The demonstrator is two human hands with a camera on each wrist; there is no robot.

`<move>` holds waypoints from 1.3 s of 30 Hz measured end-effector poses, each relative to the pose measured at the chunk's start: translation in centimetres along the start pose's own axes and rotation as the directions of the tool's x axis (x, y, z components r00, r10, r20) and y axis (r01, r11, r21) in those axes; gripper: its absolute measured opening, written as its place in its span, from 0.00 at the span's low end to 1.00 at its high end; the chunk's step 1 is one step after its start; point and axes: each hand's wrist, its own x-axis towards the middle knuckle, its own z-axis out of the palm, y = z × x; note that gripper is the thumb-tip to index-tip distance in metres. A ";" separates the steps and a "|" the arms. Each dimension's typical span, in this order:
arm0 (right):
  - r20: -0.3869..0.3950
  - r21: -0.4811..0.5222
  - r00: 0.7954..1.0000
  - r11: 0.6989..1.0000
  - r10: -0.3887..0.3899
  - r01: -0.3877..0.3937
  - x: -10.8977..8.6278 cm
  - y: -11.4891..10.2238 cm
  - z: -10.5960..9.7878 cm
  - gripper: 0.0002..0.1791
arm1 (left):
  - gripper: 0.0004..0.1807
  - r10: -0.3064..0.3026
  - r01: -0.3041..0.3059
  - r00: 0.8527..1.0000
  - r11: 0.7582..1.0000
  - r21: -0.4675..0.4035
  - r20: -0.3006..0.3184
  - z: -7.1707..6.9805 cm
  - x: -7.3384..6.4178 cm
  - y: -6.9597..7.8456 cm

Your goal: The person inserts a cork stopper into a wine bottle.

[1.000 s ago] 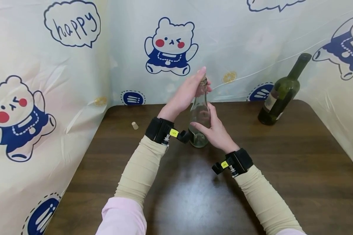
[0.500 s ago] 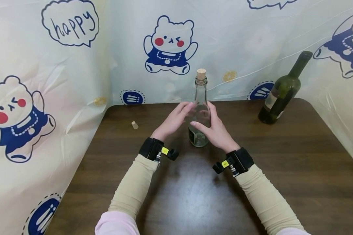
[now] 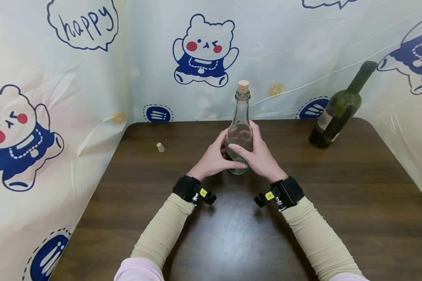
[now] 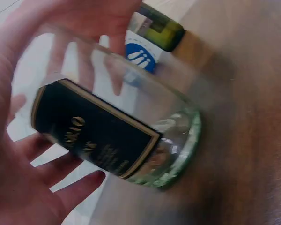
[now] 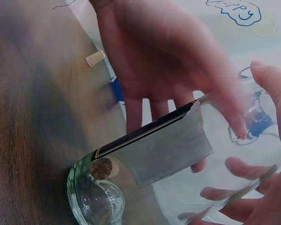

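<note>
A clear glass bottle (image 3: 240,128) stands upright on the table with a pale cork (image 3: 243,86) in its mouth. My right hand (image 3: 263,158) holds the bottle, thumb across the front and fingers behind. Lower down on the left side, my left hand (image 3: 212,158) reaches around it, with its thumb across the front. In the left wrist view a dark label (image 4: 93,129) faces the left palm. Through the glass near the base, a brown cork-like piece (image 5: 104,168) shows in the right wrist view.
A smaller loose cork (image 3: 160,147) lies on the dark wooden table (image 3: 144,175) at the left. Toward the back right stands a green wine bottle (image 3: 337,109). A printed cloth (image 3: 274,47) with cartoon bears hangs behind the table's far edge.
My left hand has come down from the bottle's mouth, baring the cork there, and has moved around the lower left side. My right hand keeps its hold.
</note>
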 end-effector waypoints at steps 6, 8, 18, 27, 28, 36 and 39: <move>-0.011 0.029 1.000 1.000 0.006 -0.005 0.0 0.2 0.0 0.47 | 0.59 0.061 -0.059 0.996 0.998 0.038 -0.070 1.1 0.1 -0.5; -0.030 0.033 1.000 0.999 0.004 -0.003 -0.1 0.3 0.2 0.48 | 0.58 0.063 -0.059 0.994 0.997 0.044 -0.088 1.3 -0.1 -0.7; -0.240 -0.082 0.970 0.997 -0.030 0.011 -0.6 1.2 2.3 0.63 | 0.43 0.022 -0.017 0.987 0.999 0.034 -0.158 2.4 -1.0 -0.7; -0.288 -0.094 0.956 0.995 -0.058 0.032 -0.5 1.5 2.0 0.55 | 0.47 0.057 -0.028 0.972 0.991 0.128 -0.230 2.9 -0.7 -1.2; -0.295 -0.098 0.953 0.995 -0.061 0.034 -0.7 1.6 1.9 0.54 | 0.46 0.059 -0.031 0.972 0.992 0.124 -0.227 3.0 -0.7 -1.1; -0.336 -0.096 0.940 0.995 -0.057 0.026 -2.1 2.4 -0.5 0.52 | 0.46 0.100 -0.091 0.986 0.994 0.068 -0.132 4.1 -1.1 -0.1; -0.390 -0.097 0.919 0.995 -0.052 0.016 -2.6 2.9 -2.2 0.52 | 0.40 0.124 -0.114 0.986 0.989 0.091 -0.111 4.2 -1.1 0.4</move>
